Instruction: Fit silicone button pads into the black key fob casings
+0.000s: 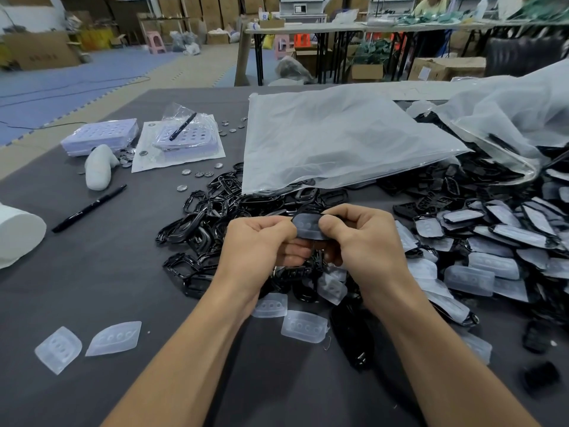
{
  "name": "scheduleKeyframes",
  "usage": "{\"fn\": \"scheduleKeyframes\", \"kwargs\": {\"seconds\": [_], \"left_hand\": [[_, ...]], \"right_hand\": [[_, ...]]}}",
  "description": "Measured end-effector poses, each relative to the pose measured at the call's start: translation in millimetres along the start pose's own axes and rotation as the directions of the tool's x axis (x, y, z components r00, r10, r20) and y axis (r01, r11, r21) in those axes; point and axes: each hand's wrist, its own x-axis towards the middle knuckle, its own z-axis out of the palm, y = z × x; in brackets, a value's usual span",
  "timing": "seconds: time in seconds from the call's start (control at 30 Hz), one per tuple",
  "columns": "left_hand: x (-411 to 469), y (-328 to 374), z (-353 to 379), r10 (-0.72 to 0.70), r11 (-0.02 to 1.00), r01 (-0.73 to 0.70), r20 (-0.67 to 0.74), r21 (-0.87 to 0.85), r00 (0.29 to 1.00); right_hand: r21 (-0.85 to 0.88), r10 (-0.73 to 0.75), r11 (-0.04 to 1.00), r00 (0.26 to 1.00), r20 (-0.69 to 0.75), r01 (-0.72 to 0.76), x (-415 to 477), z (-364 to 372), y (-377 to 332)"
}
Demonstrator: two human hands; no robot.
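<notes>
A black key fob casing [311, 239] with a cloudy silicone pad [308, 225] lying across its face was held just above the middle of the worktop [92, 288]. Both hands gripped it. The left hand [261, 241] pinched its left end and the right hand [366, 238] its right end. Each thumb pressed on top of the pad and the fingers were curled underneath. Three small round bumps showed on the pad between the thumbs.

Directly under and behind the hands lay a heap of black frames [197, 217], tangled together. Loose pads [303, 326] lay near the forearms, and two more pads [114, 338] lay apart on the bare grey cloth to the left.

To the right, a large pile of casings with pads [498, 232] spread to the edge of the view. A big translucent plastic bag [338, 140] lay flat behind the heap, partly covering it.

Further left lay a black marker pen [89, 208], a scatter of silver coin batteries [200, 173], a white moulded lump [98, 169] and a stack of pale blister trays [100, 135]. A second pen [183, 126] rested on a smaller wrapped tray nearby.
</notes>
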Motion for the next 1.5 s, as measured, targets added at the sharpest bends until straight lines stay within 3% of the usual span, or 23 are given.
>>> {"fn": "scheduleKeyframes", "kwargs": {"seconds": [0.1, 0.37, 0.67, 0.93, 1.5], "left_hand": [[-1.2, 1.9, -0.6, -0.007, 1.000, 0.007, 0.043, 0.001, 0.999], [-0.9, -0.1, -2.8, 0.022, 0.998, -0.023, 0.003, 0.055, 1.000], [-0.4, -1.4, -3.1, 0.006, 1.000, -0.006, -0.019, 0.000, 1.000], [1.3, -1.0, -5.6, -0.026, 1.000, 0.027, 0.076, -0.006, 0.997], [1.6, -2.6, -4.5, -0.029, 1.000, 0.028, 0.020, 0.004, 0.999]], "right_hand": [[0.009, -0.001, 1.000, 1.000, -0.005, 0.001, 1.3, -1.0, 0.2], [0.016, -0.038, 0.999, 0.998, 0.050, 0.037, -1.1, -1.2, 1.5], [-0.037, -0.087, 0.995, 0.994, 0.061, 0.089, -2.6, -1.6, 2.1], [-0.084, -0.074, 0.993, 0.995, 0.064, 0.079, -0.6, -2.4, 3.6], [-0.132, -0.091, 0.987, 0.995, 0.045, 0.096, -4.0, -0.7, 0.6]]}}
